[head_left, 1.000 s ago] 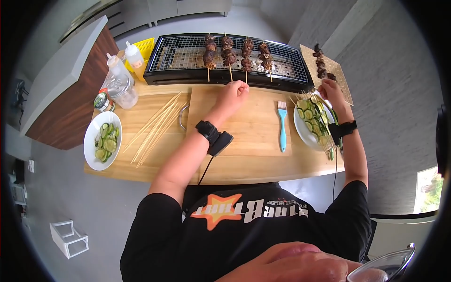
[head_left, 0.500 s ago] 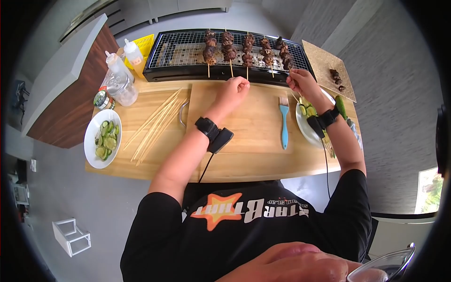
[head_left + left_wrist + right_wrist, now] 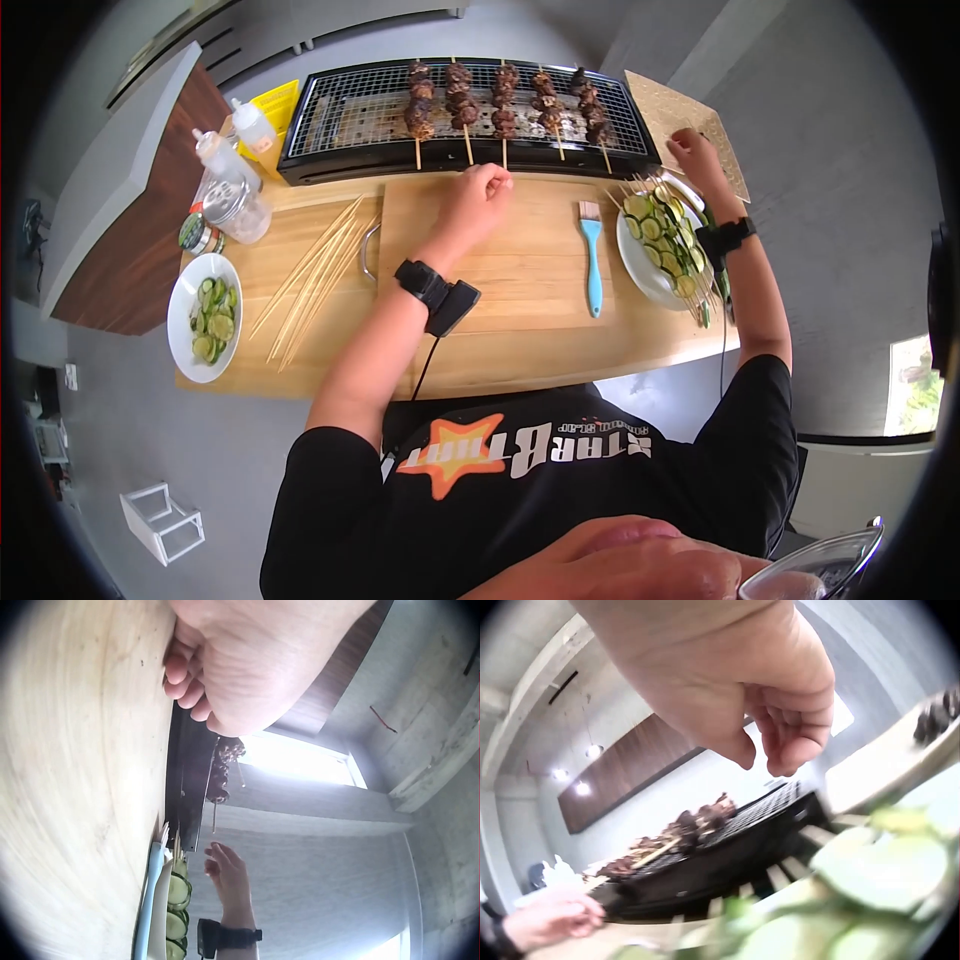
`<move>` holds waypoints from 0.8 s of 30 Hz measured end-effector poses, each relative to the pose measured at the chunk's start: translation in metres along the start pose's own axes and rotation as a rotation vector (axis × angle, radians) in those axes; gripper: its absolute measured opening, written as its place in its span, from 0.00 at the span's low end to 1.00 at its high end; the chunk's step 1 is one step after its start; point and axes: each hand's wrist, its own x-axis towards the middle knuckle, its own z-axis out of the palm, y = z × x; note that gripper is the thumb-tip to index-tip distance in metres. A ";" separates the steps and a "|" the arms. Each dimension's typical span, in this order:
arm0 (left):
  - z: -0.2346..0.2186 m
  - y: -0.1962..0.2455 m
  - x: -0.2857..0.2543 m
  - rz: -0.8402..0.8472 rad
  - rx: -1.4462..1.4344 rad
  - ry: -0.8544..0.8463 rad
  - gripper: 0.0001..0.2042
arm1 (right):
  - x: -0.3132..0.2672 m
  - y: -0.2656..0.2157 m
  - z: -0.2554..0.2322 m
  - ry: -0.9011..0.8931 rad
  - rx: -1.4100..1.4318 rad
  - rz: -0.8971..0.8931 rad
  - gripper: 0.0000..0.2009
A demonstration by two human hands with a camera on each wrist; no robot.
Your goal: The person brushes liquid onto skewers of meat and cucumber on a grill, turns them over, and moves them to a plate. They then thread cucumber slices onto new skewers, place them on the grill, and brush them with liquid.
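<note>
Several meat skewers (image 3: 505, 120) lie side by side across the black grill (image 3: 350, 168), their stick ends over its front edge. The right-most meat skewer (image 3: 592, 112) lies apart from both hands. My right hand (image 3: 700, 160) hovers beside the grill's right end, near the brown tray (image 3: 680, 95). In the right wrist view, a gap shows between its thumb and bent fingers (image 3: 795, 754), with nothing held. My left hand (image 3: 475, 205) rests on the cutting board (image 3: 490, 270) before the grill, fingers (image 3: 191, 694) loosely curled and holding nothing. Dark meat (image 3: 934, 720) sits on the tray.
A white plate (image 3: 640, 280) holds cucumber skewers (image 3: 660, 235) under the right forearm. A blue basting brush (image 3: 593, 265) lies on the board. Bare bamboo sticks (image 3: 310, 280), a bowl (image 3: 180, 330) of cucumber slices, squeeze bottles (image 3: 252, 125) and a shaker jar (image 3: 238, 212) stand left.
My right hand brought a meat skewer from the tray onto the grill's right end, let go, and moved back right. The left hand has stayed on the board; the head view shifted slightly.
</note>
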 end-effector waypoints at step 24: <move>-0.002 0.002 -0.001 0.001 0.078 -0.036 0.08 | -0.010 0.042 -0.019 -0.049 -0.002 0.175 0.12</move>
